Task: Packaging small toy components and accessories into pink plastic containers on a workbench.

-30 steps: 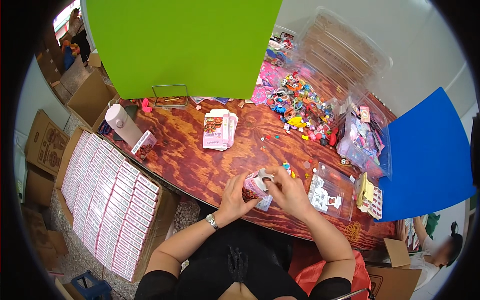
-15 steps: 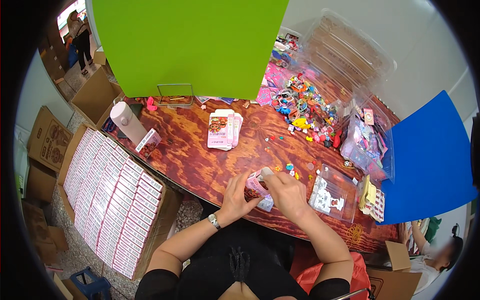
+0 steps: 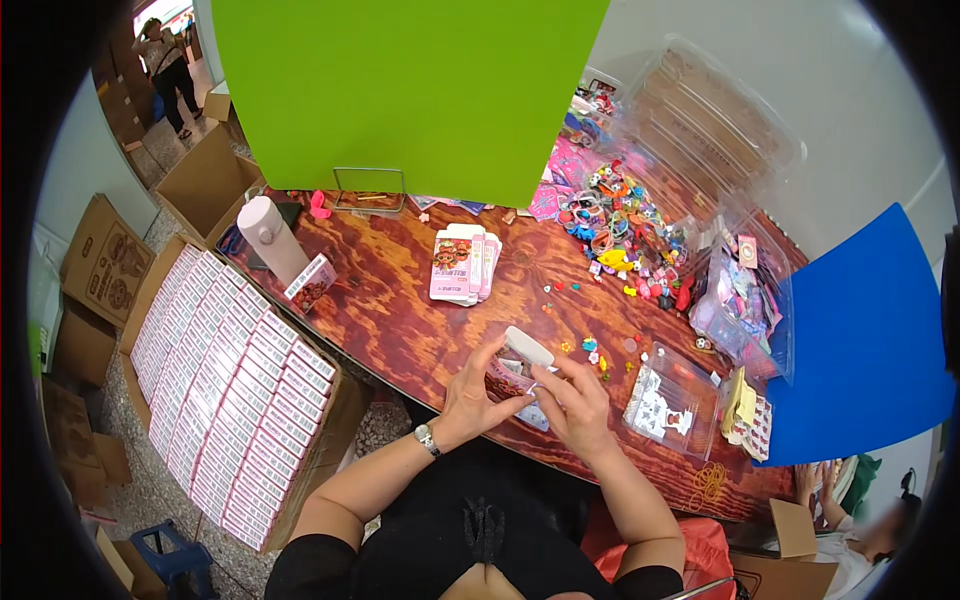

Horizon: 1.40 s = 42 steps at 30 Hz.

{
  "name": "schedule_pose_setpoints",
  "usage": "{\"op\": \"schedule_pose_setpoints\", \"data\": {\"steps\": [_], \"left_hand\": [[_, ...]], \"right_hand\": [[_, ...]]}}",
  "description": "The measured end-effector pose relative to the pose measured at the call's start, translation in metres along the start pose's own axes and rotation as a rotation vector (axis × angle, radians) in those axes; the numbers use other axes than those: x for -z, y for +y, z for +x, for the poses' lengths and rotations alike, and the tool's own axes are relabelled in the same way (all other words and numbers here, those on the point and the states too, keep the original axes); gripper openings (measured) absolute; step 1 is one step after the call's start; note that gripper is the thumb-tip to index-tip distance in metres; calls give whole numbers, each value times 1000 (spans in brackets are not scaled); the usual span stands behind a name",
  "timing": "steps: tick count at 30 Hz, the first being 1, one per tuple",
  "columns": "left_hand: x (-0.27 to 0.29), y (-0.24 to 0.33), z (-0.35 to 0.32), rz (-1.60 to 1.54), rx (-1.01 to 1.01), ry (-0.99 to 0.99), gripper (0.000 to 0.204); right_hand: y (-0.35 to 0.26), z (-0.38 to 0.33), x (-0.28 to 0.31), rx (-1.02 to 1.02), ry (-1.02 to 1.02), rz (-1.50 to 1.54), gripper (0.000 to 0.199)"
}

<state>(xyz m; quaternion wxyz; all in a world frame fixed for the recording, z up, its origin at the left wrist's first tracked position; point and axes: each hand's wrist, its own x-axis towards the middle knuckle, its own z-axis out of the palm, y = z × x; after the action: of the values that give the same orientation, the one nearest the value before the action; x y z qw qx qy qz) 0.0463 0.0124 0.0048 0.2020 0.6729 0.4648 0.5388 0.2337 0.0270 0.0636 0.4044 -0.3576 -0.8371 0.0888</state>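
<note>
Close in front of me at the table's near edge, a small pink and white carton is held with its white top flap raised. My left hand wraps around its left side, thumb along the bottom. My right hand pinches the right edge by the open top with bent fingers. Something pale shows inside the mouth, too small to name. Under the hands a pale packet lies partly hidden. Farther off sits a stack of flat pink and white cartons.
A large cardboard box packed with rows of cartons stands at left, near a pink bottle. At right lie a pile of small colourful trinkets, a clear tray and a blue panel. A green panel rises behind.
The carton has tipped so its white flap and open mouth show more. My right hand has come from over the mouth to its right edge. The whole view has shifted slightly.
</note>
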Motion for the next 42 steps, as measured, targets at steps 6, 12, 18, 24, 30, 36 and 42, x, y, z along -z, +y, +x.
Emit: {"op": "schedule_pose_setpoints", "data": {"steps": [6,12,18,24,30,36,42], "left_hand": [[5,-9,-2,50,-79,-45,88],[6,-12,-2,70,-141,-61,85],[7,-8,-1,82,-123,-90,84],[9,-3,-4,67,-10,-50,101],[12,-3,-4,208,-60,-97,104],[12,0,-3,222,-53,-104,104],[13,2,-4,245,-46,-101,115]], "right_hand": [[1,-1,-7,-135,-20,225,27],[-8,9,-2,-231,-68,231,21],[-4,11,-4,-259,-48,189,23],[-11,18,0,35,-48,54,23],[-18,32,6,-352,-177,301,22],[-15,29,-3,-208,-133,154,22],[-24,28,-9,-125,-76,50,29]]}}
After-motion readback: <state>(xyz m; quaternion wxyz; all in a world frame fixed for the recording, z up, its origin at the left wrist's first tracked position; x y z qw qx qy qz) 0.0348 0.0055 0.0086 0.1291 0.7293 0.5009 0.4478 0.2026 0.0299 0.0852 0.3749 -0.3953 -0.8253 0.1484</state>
